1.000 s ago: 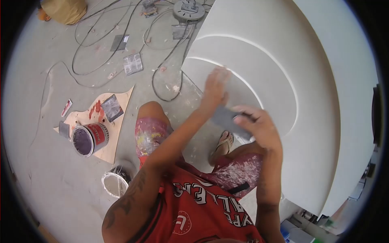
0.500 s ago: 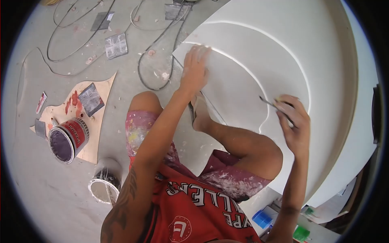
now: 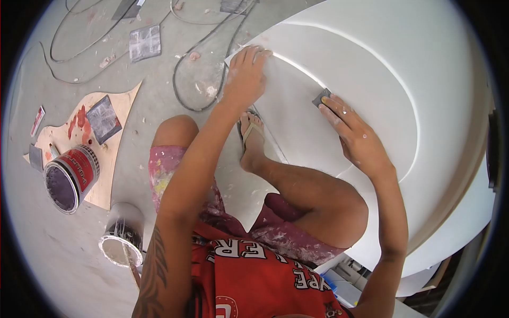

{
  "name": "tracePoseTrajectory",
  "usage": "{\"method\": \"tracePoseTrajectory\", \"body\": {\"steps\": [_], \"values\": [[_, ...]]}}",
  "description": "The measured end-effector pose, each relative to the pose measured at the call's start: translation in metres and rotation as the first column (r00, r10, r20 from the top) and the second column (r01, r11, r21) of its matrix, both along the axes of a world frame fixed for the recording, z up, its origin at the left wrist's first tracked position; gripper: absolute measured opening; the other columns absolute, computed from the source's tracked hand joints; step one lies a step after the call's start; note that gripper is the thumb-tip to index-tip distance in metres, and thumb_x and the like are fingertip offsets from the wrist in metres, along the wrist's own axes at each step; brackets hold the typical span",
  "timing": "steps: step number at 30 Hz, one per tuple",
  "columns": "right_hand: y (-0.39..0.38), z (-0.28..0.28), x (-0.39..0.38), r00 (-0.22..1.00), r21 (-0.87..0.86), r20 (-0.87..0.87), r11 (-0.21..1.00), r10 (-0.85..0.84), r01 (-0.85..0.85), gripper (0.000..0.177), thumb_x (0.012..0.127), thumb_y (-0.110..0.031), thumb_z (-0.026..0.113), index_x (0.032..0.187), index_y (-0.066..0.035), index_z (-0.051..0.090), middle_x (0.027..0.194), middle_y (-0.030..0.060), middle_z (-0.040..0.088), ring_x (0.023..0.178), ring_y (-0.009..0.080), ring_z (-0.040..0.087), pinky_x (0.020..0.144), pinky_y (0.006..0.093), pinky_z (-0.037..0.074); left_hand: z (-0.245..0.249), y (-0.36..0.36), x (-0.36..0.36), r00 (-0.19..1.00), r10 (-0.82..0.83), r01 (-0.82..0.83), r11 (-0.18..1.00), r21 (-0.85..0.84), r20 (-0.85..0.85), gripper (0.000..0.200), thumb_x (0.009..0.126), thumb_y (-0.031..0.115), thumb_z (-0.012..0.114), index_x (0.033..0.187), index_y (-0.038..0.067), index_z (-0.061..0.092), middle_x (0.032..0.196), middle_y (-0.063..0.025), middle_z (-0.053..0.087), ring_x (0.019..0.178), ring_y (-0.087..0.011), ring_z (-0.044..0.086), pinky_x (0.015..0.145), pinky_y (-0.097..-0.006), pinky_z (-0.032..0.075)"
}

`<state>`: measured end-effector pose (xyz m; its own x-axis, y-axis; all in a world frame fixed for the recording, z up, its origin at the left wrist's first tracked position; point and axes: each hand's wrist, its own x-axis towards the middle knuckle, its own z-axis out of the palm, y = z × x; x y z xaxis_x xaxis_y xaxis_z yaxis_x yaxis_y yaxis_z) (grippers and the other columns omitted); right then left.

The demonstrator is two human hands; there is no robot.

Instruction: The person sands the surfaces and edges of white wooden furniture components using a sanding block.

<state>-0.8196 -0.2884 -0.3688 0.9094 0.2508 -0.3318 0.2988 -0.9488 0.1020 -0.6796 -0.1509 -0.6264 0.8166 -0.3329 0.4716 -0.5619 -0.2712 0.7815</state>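
Observation:
A large pale curved panel (image 3: pixel 297 122) with raised curved ridges fills the right side of the head view. My left hand (image 3: pixel 246 74) rests at the panel's corner edge, fingers slightly apart, with nothing visible in it. My right hand (image 3: pixel 358 130) lies over the panel and presses a small dark sanding pad (image 3: pixel 321 98) against the inner ridge. The pad's front end sticks out past my fingertips; the rest is under them.
Left on the floor are a wooden board (image 3: pixel 129 106), a red-labelled can (image 3: pixel 79 172), a paint pot (image 3: pixel 121 249) with a stick in it, and dark abrasive sheets (image 3: pixel 145 43). A looped cable (image 3: pixel 176 85) lies beside the panel's corner.
My right hand has moved up and left and turned palm down, bringing the pad flat onto the ridge. My left hand stays at the corner, shifted slightly. The whole view has shifted.

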Motion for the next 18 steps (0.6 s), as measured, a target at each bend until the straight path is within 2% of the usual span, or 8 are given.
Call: {"method": "tracePoseTrajectory", "body": {"steps": [3, 5, 6, 8, 11, 14, 18], "values": [[0.003, 0.010, 0.009, 0.992, 0.012, -0.121, 0.999, -0.039, 0.041, 0.075, 0.077, 0.019, 0.058, 0.146, -0.010, 0.053, 0.152, 0.0103, 0.051, 0.145, 0.0307, 0.046, 0.111, 0.0405, 0.051, -0.004, 0.003, 0.001, 1.000, 0.001, -0.001, 1.000, 0.012, -0.014, 0.057, 0.079, -0.003, 0.063, 0.134, 0.010, 0.057, 0.132, -0.0147, 0.055, 0.132, -0.0356, 0.050, 0.111, -0.0505, 0.040], [0.001, 0.011, 0.015, 0.988, 0.005, -0.151, 0.999, -0.032, 0.033, 0.074, 0.077, 0.019, 0.058, 0.145, -0.010, 0.054, 0.152, 0.0109, 0.050, 0.143, 0.0314, 0.048, 0.109, 0.0410, 0.052, 0.005, -0.001, -0.003, 0.984, -0.078, 0.082, 0.997, -0.016, 0.160, 0.060, 0.078, -0.003, 0.064, 0.136, 0.011, 0.055, 0.134, -0.0148, 0.054, 0.131, -0.0358, 0.050, 0.111, -0.0497, 0.041], [0.001, 0.008, 0.016, 0.987, 0.003, -0.156, 0.999, -0.031, 0.032, 0.074, 0.077, 0.019, 0.058, 0.145, -0.010, 0.054, 0.152, 0.0109, 0.050, 0.143, 0.0314, 0.048, 0.109, 0.0410, 0.052, 0.006, -0.007, -0.008, 0.985, -0.077, 0.081, 0.997, -0.019, 0.155, 0.060, 0.078, -0.003, 0.064, 0.136, 0.011, 0.055, 0.134, -0.0148, 0.054, 0.131, -0.0358, 0.050, 0.111, -0.0497, 0.041], [0.002, -0.001, 0.016, 0.998, 0.010, -0.057, 0.999, -0.035, 0.036, 0.076, 0.077, 0.020, 0.057, 0.146, -0.010, 0.052, 0.151, 0.0112, 0.050, 0.141, 0.0320, 0.050, 0.106, 0.0414, 0.054, 0.010, -0.016, -0.016, 0.993, -0.077, 0.087, 0.989, -0.123, 0.089, 0.061, 0.077, -0.003, 0.064, 0.136, 0.012, 0.055, 0.135, -0.0148, 0.053, 0.130, -0.0364, 0.050, 0.111, -0.0495, 0.041], [0.001, -0.015, 0.017, 1.000, 0.011, 0.002, 1.000, -0.021, 0.021, 0.079, 0.076, 0.022, 0.055, 0.148, -0.011, 0.050, 0.152, 0.0117, 0.049, 0.139, 0.0321, 0.051, 0.104, 0.0416, 0.056, 0.009, -0.014, -0.015, 0.993, -0.080, 0.090, 0.989, -0.120, 0.089, 0.059, 0.077, -0.003, 0.064, 0.134, 0.012, 0.057, 0.135, -0.0147, 0.052, 0.128, -0.0373, 0.050, 0.110, -0.0496, 0.041], [0.002, -0.022, 0.026, 1.000, 0.065, 0.004, 0.998, -0.001, 0.000, 0.081, 0.076, 0.023, 0.052, 0.149, -0.012, 0.049, 0.152, 0.0120, 0.049, 0.137, 0.0325, 0.052, 0.102, 0.0421, 0.055, 0.002, -0.013, -0.009, 0.995, -0.030, 0.040, 0.993, -0.113, 0.094, 0.059, 0.077, -0.003, 0.065, 0.133, 0.012, 0.058, 0.134, -0.0142, 0.054, 0.127, -0.0365, 0.052, 0.109, -0.0494, 0.042], [0.012, -0.033, 0.045, 0.999, 0.052, -0.036, 0.998, -0.020, 0.021, 0.080, 0.077, 0.023, 0.050, 0.149, -0.013, 0.049, 0.151, 0.0122, 0.049, 0.135, 0.0333, 0.053, 0.102, 0.0427, 0.054, -0.018, -0.012, 0.002, 0.998, 0.032, -0.028, 0.996, -0.081, 0.050, 0.061, 0.077, -0.004, 0.064, 0.135, 0.012, 0.057, 0.132, -0.0139, 0.056, 0.125, -0.0358, 0.054, 0.108, -0.0494, 0.043]]}}
